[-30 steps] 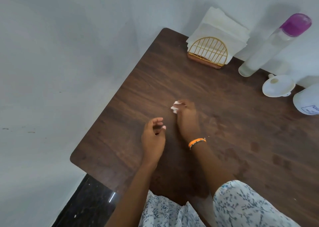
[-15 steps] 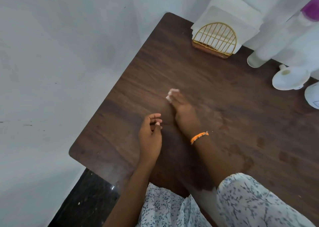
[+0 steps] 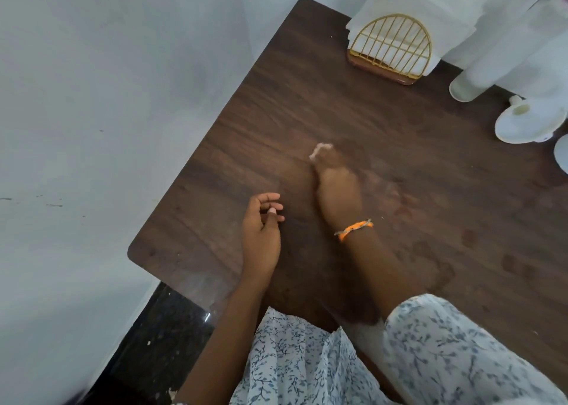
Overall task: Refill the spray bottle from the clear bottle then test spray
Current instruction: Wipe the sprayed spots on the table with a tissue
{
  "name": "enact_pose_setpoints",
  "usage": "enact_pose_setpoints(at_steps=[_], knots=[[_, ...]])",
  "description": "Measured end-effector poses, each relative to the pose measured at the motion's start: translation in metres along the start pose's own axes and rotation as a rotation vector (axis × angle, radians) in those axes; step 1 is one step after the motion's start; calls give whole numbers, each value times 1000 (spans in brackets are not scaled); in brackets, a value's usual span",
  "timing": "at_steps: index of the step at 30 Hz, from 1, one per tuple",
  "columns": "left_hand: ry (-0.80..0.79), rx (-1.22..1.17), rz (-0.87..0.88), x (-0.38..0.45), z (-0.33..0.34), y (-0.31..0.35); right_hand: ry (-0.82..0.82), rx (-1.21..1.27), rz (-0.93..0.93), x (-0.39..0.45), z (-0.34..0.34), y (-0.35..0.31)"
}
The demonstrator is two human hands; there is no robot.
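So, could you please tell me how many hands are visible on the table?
2: the left hand curled near the table's front-left corner, and the right hand toward the centre.

A dark wood-grain table fills the middle and right of the frame, its rounded corner at lower left. At upper right stands a gold wire napkin holder on a brown base, stuffed with white paper napkins (they fan up past the top edge). A pale wall covers the left side, and a dark speckled floor shows at the bottom left.
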State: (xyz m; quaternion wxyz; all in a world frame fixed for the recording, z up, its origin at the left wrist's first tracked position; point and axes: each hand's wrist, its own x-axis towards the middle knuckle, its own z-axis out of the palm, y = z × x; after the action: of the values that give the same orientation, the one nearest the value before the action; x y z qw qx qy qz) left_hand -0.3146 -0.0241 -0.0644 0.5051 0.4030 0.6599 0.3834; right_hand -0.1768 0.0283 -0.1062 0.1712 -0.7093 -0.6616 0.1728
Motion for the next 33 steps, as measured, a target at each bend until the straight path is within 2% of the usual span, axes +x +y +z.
enact_pose_setpoints(at_steps=[4,6,8,9,12,14,16,20,22,24,28,29,31,33], knots=[[5,-15,-1,3,-7,0,-65,88,-366,-72,19,-22],[1,-6,5,5,-7,-2,-131,121,-443,-80,2,0],[-16,6,11,4,-5,-4,-34,98,-308,-60,-21,35],[-31,12,14,3,-3,-4,85,0,-207,-42,-33,55],[-68,21,28,-1,-1,-5,264,-111,224,0,-55,86],[-68,18,34,-1,-1,-5,299,-137,295,5,-51,70],[-58,12,36,1,-2,-3,250,-83,115,-14,-29,41],[-50,15,24,8,-2,-2,78,43,-389,-105,1,-16],[-62,31,15,9,-1,-3,25,46,-458,-124,-8,-3],[-75,40,16,8,2,-4,101,35,-327,-109,-22,38],[-37,68,1,4,6,-7,411,-50,259,-44,-55,102],[-17,73,1,4,7,-8,441,-34,328,-28,-53,98],[12,82,12,4,6,-8,391,47,264,0,-34,69],[40,84,32,5,3,-6,261,203,112,8,-7,23]])
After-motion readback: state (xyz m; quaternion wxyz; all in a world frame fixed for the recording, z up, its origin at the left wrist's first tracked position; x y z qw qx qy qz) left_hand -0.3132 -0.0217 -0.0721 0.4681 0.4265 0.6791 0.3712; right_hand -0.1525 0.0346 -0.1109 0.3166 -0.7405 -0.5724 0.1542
